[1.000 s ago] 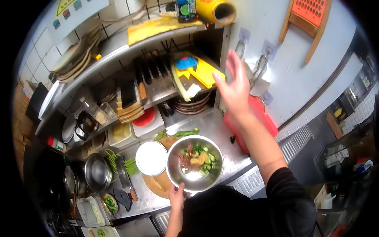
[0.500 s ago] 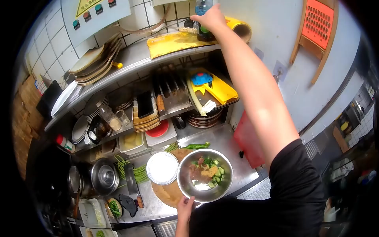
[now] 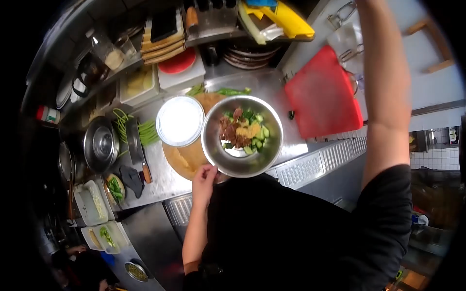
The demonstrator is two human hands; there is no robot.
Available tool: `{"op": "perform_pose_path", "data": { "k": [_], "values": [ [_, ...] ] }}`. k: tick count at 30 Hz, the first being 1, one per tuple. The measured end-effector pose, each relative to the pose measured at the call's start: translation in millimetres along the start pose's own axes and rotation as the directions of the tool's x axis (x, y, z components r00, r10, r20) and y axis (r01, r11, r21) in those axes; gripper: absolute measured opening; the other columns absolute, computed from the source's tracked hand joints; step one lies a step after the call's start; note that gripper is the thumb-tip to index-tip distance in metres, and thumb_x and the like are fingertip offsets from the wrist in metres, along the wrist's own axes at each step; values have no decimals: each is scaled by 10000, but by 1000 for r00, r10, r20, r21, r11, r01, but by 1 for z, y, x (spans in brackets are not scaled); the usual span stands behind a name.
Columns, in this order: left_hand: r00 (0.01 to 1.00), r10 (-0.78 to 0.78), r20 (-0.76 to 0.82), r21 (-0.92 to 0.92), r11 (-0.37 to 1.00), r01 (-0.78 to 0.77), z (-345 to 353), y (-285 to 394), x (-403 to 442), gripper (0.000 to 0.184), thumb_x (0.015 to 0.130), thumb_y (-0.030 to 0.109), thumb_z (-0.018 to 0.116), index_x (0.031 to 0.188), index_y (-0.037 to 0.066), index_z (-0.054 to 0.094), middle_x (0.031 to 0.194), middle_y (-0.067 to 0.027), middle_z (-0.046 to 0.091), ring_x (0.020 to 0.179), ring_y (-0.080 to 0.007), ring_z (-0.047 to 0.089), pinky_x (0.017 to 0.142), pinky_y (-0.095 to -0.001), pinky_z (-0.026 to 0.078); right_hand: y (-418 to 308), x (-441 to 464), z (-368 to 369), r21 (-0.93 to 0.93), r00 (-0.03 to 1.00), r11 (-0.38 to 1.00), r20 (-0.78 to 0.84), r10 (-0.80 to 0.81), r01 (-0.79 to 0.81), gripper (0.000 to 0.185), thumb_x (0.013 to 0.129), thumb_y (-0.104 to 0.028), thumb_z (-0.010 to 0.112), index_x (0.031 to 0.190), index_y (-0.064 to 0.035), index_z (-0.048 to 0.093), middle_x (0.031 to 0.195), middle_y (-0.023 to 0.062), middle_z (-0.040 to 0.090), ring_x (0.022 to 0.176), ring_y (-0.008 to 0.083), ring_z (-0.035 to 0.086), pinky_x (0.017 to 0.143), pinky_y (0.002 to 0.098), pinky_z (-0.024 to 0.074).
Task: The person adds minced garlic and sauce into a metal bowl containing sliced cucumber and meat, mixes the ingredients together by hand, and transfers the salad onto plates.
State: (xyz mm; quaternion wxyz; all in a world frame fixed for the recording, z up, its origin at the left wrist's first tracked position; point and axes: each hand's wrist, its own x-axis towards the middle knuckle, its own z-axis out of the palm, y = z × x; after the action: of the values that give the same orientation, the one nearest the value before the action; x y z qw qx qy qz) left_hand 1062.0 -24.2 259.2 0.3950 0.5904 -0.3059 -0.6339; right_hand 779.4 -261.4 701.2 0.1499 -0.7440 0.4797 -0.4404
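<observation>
My left hand (image 3: pixel 205 180) pinches the near-left rim of a steel bowl (image 3: pixel 218 157). Inside the bowl lie cut green vegetables (image 3: pixel 261 138), brown pieces (image 3: pixel 228 131) and a yellowish paste (image 3: pixel 248 131). The bowl partly covers a round wooden board (image 3: pixel 182 162). Left of it, touching or nearly so, is a white round lid or plate (image 3: pixel 180 121). My right arm stretches up past the top right edge of the view, and its hand is out of sight. A red board (image 3: pixel 323 94) stands between that arm and the bowl.
A cleaver (image 3: pixel 134 140), long green beans (image 3: pixel 147 132) and a steel pan (image 3: pixel 101 144) are at left. Shelves above hold plates (image 3: pixel 250 56) and a yellow dustpan (image 3: pixel 289 20). Vegetable trays (image 3: pixel 90 203) stand lower left. Another person's hand (image 3: pixel 76 250) shows at the bottom left.
The view has tilted down, so the upper shelf and the bottle on it have left the frame. My right hand, last seen at that bottle, has gone out of view. My left hand remains at the bowl.
</observation>
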Motion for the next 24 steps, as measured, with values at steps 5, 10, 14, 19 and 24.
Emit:
{"op": "perform_pose_path", "data": {
  "k": [5, 10, 14, 19, 24],
  "values": [
    [1000, 6, 20, -7, 1000, -5, -24, 2, 7, 170, 998, 188, 659, 1051, 27, 657, 914, -8, 667, 829, -95, 634, 767, -225, 491, 67, -125, 38, -412, 837, 900, 536, 110, 145, 826, 752, -135, 804, 1489, -84, 434, 1281, 263, 598, 1073, 338, 670, 963, 406, 538],
    [997, 18, 72, -10, 1000, -17, -42, 9, 11, 180, 1001, 184, 653, 1063, 16, 653, 946, -17, 669, 837, -109, 640, 779, -231, 492, 111, -233, 82, -633, 469, 712, 750, 466, 304, 771, 749, -103, 759, 1436, 40, 442, 1119, 223, 650, 923, 373, 689, 836, 439, 569],
    [997, 14, 69, -23, 1000, -13, -47, 16, 15, 182, 1004, 173, 645, 1082, 8, 654, 990, -27, 674, 853, -111, 639, 790, -237, 497, 135, -251, 106, -628, 427, 517, 776, 464, 581, 421, 790, -89, 691, 1187, 32, 623, 1027, 176, 693, 925, 308, 705, 799, 401, 568],
    [988, 70, 134, -62, 996, -62, -55, 9, 22, 201, 1009, 178, 632, 1107, 5, 660, 1089, -75, 675, 963, -160, 660, 862, -293, 557, 111, -216, 141, -587, 455, 418, 807, 377, 694, 275, 790, -99, 656, 1033, 29, 665, 977, 156, 698, 918, 278, 706, 769, 358, 568],
    [989, 79, 129, -61, 996, -71, -61, 6, 21, 192, 1008, 167, 629, 1104, 3, 659, 1125, -80, 675, 995, -170, 666, 871, -296, 560, 111, -191, 144, -547, 295, 363, 777, 556, 755, 192, 880, -153, 631, 991, -58, 754, 1023, 100, 745, 962, 266, 715, 813, 381, 564]
  ]
}}
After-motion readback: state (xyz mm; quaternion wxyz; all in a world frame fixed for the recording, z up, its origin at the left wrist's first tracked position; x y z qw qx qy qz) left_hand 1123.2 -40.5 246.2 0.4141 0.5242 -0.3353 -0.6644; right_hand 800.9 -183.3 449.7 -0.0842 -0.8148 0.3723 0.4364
